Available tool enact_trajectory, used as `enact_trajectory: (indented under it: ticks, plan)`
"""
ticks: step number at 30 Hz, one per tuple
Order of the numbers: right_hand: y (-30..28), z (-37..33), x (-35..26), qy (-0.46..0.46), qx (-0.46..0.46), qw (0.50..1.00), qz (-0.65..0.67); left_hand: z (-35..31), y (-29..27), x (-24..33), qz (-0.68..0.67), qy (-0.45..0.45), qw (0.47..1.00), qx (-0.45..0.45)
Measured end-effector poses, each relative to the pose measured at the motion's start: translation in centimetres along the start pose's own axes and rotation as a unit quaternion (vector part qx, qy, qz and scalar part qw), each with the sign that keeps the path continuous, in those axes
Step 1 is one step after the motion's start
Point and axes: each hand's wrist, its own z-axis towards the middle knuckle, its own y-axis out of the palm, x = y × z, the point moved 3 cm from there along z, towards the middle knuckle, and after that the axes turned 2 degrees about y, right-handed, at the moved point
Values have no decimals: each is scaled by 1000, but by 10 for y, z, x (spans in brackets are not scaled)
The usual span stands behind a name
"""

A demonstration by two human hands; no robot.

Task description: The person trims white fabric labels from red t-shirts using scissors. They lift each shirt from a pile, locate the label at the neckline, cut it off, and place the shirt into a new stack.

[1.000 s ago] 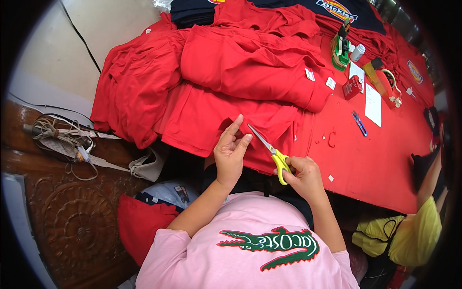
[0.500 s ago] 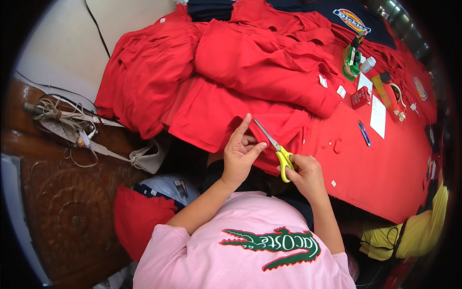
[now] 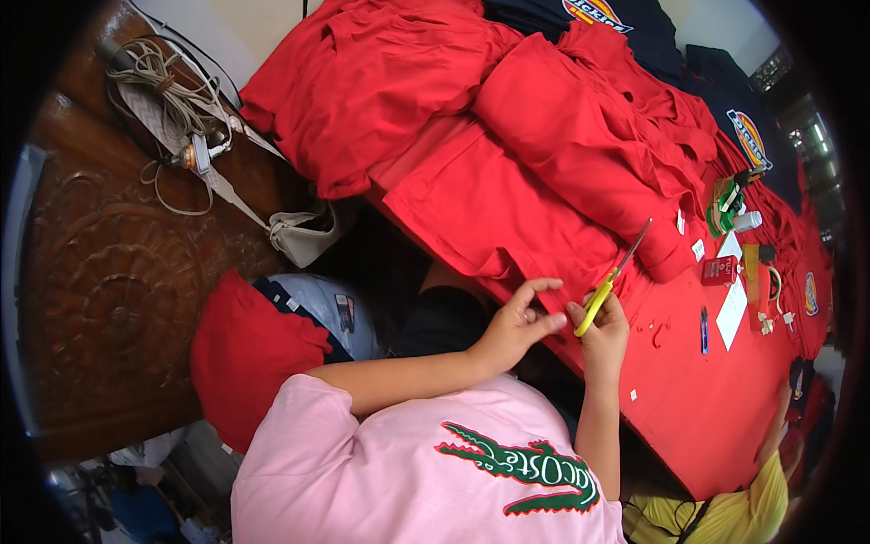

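Red fabric, soft and creased (image 3: 580,136); yellow-handled steel scissors (image 3: 600,294), one pair

Hands: two. Right hand (image 3: 605,340) closed round the scissors' yellow handles; slim, pointed blades aim upward before the fabric. Left hand (image 3: 518,334) just beside, thumb and forefinger spread apart, other fingers curled; whether these pinch anything cannot be told. On the red-topped table (image 3: 698,408): one slim blue tool (image 3: 704,331); one small red box (image 3: 720,270); one white cylindrical bottle (image 3: 748,220).

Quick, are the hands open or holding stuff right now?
Left hand: open, nothing visibly held.
Right hand: closed, holding yellow-handled scissors.
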Motion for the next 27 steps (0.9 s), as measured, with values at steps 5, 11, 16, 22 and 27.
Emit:
enact_trajectory:
  ticks: [5, 11, 16, 22, 27]
  plan:
    - [-46, -33, -27, -42, 8, 995, -92, -6, -51, 26, -135, 117, 977, 118]
    - [-82, -46, -30, 82, -14, 937, -338, -26, -87, 28, -45, 195, 971, 127]
    - [-50, -28, -48, -28, 23, 973, -226, -21, -102, 31, 27, 163, 958, 235]
    - [26, -5, -58, -203, -125, 847, -474, -6, -101, 39, 79, 254, 938, 222]
    - [47, 13, -55, -184, -170, 846, -470, -17, -94, 61, 98, 271, 936, 203]
